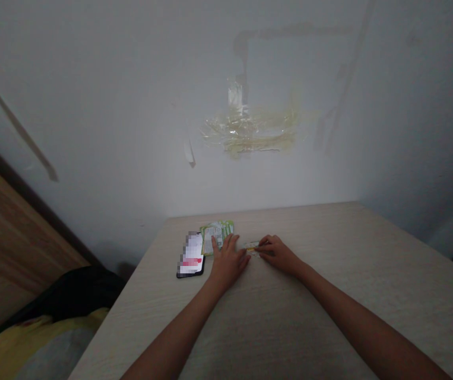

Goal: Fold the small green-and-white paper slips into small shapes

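Observation:
My left hand [227,259] lies flat on the pale wooden table [329,274] with its fingers stretched out, the fingertips resting on the edge of a green and white packet [215,233]. My right hand [277,253] sits just to the right, its fingers drawn together in a pinch on a small yellowish thing [251,246] lying on the table. What that small thing is I cannot make out. A black phone [191,255] with a lit screen lies left of the packet.
A white wall [131,132] rises right behind the table, with old tape remains [250,132] stuck on it. Left of the table are a wooden panel [8,237] and dark and yellow fabric [48,327] lower down.

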Available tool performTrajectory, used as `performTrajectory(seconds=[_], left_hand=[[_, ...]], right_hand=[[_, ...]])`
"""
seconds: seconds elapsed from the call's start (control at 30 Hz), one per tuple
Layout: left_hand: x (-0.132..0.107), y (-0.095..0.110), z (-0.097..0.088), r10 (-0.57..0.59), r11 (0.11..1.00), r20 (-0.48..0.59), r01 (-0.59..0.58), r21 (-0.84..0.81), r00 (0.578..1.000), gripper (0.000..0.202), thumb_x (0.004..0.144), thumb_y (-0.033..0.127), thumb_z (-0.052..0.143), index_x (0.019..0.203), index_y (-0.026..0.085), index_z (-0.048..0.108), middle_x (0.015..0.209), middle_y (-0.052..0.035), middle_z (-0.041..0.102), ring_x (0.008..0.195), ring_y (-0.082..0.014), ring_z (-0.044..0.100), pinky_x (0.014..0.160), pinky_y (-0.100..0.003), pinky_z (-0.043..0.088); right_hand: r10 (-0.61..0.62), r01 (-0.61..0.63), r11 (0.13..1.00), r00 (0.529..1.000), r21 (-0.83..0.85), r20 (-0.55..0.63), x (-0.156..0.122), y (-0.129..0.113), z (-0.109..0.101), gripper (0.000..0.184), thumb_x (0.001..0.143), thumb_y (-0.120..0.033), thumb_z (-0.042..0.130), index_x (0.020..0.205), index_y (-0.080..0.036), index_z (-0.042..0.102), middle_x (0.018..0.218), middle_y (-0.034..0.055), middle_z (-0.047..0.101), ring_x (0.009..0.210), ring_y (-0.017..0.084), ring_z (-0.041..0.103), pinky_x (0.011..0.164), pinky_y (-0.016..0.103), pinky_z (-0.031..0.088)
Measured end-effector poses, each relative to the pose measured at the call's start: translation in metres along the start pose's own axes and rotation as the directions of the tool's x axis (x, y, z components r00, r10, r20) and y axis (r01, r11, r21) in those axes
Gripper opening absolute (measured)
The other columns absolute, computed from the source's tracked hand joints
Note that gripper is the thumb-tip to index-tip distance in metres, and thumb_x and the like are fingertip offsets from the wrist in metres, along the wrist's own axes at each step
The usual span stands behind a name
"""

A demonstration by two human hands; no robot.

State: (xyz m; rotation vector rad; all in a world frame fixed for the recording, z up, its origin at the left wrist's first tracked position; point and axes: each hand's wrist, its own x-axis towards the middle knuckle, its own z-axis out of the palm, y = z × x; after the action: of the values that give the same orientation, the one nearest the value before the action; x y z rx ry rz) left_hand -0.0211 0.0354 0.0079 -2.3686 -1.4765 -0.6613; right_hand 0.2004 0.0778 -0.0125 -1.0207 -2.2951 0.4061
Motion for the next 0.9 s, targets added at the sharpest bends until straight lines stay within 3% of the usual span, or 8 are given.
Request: performTrajectory(seconds=[0.3,0.9], left_hand=[[-0.0019,-0.0028,0.0059,0.040,0.998,-0.029,-0.042,-0.055,0.999,0.025,0.089,0.043,0.053,0.097,0.029,0.072,0.130,-0.0104,0.054,0.128,-0.0293,0.044,0.110,-0.069,0.011],[-0.0053,-0.0002,0.0043,0.018,0.994,0.005,-0.017,-0.111,1.000,0.026,0.088,0.046,0.054,0.105,0.033,0.069,0.134,-0.0090,0.048,0.131,-0.0294,0.038,0.110,-0.069,0.007]], right_hand=[[-0.006,0.006,1.000,1.000,-0.024,0.022,0.0012,0.0046,0.0017,0.025,0.089,-0.027,0.058,0.111,-0.029,0.070,0.110,0.0082,0.059,0.102,0.021,0.052,0.093,0.038,0.042],[-0.002,0.002,1.000,1.000,-0.008,0.013,0.0001,0.0006,-0.0003,0.024,0.090,-0.032,0.057,0.108,-0.027,0.072,0.107,0.0080,0.059,0.101,0.021,0.052,0.093,0.038,0.042]])
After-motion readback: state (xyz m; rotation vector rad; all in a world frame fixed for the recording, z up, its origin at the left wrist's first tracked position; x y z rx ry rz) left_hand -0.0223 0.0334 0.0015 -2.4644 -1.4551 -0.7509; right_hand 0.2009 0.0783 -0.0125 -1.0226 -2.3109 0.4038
